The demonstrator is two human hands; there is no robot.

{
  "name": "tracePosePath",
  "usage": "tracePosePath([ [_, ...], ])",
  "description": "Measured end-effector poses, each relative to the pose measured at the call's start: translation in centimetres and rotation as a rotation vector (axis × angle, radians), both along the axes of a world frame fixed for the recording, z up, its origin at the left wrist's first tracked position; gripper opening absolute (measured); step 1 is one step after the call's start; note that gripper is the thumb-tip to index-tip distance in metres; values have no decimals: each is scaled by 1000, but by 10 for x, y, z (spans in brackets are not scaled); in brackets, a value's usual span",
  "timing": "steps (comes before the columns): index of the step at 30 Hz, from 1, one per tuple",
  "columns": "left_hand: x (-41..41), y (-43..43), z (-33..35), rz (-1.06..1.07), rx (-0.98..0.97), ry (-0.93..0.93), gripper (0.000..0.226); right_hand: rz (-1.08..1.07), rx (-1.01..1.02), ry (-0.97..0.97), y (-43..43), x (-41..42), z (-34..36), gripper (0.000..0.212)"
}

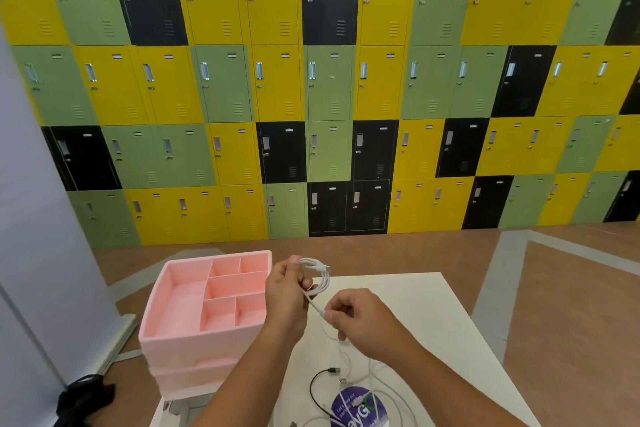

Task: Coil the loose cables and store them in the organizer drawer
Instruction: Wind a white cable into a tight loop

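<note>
**A:** What is seen at the hands in the head view?

**B:** A white cable (322, 279) is held up over the far left part of a white table (433, 315). It is partly wound into a few loops. The loops are grasped by the left hand (287, 291), with thumb and fingers curled round their upper end.

**A:** And how is the right hand occupied?

**B:** The same cable's free run is pinched by the right hand (360, 319) between thumb and forefinger, with the other fingers curled. A short, straight stretch of cable is drawn between the two hands.

**A:** Where is the organizer placed?

**B:** A pink organizer (180, 345) is set at the table's left edge, just beside the left hand and forearm. Its top tray is divided into one long compartment on the left and five smaller ones on the right. More pink tiers are stacked beneath it.

**A:** Are other cables seen?

**B:** Loose white cables (381, 388) are spread on the near part of the table, below the right wrist. A black cable (313, 388) is curved beside them. Some of the cables are laid across a round purple printed disc (360, 406).

**A:** And the surroundings?

**B:** A wall of yellow, green and black lockers (329, 87) is seen behind the table. A dark object (85, 395) lies on the floor at lower left and cannot be identified.
</note>
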State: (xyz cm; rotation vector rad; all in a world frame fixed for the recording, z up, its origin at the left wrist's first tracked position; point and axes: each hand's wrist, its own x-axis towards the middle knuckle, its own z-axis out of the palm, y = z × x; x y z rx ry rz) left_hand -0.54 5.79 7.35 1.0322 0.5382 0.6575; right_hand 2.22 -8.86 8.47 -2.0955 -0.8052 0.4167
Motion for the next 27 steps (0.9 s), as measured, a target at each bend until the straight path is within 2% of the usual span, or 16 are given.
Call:
tracePosePath([
  [3, 1, -4, 2, -52, -211, -57, 25, 5, 8, 94, -2, 2, -5, 11],
  [6, 0, -9, 4, -121, -258, -79, 27, 37, 53, 205, -2, 2, -7, 12],
  [12, 1, -14, 6, -61, -12, -92, 22, 184, 305, 468, -3, -6, -4, 6],
  [16, 0, -14, 6, -109, -13, -92, 21, 174, 247, 456, -7, -2, -3, 8],
  [20, -2, -16, 10, -235, -94, -135, 26, -40, 251, 386, -5, 6, -8, 9],
  [23, -3, -16, 6, -274, 36, -52, 41, -146, 419, 432, -2, 9, -7, 1],
  [27, -4, -23, 1, -173, 342, 126, 33, -197, 662, 611, 1, 12, -2, 23],
])
